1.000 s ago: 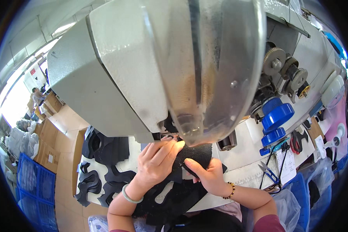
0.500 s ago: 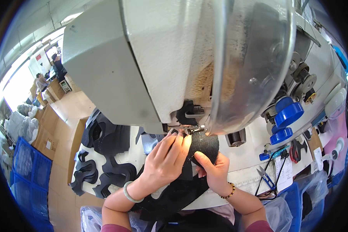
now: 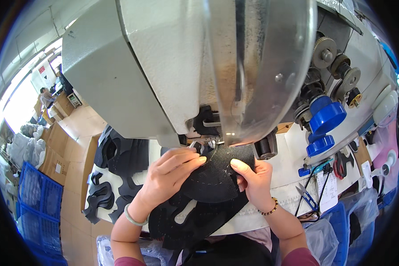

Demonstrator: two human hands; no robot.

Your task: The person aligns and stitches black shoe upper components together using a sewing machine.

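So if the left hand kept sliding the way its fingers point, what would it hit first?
Probably the right hand's thumb, across the black fabric piece; the left hand points right. Depth is hard to judge.

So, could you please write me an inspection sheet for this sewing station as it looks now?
Surface: white worktable, mostly covered.
Job's things: black mesh shoe-upper piece under the sewing machine head.
Clutter: stack of black cut pieces at left; blue thread cones, snips at right.
Hands: left hand flat on the piece; right hand pinching its edge.
Cables: thin leads near the snips.
Surroundings: blue crates, cardboard boxes.
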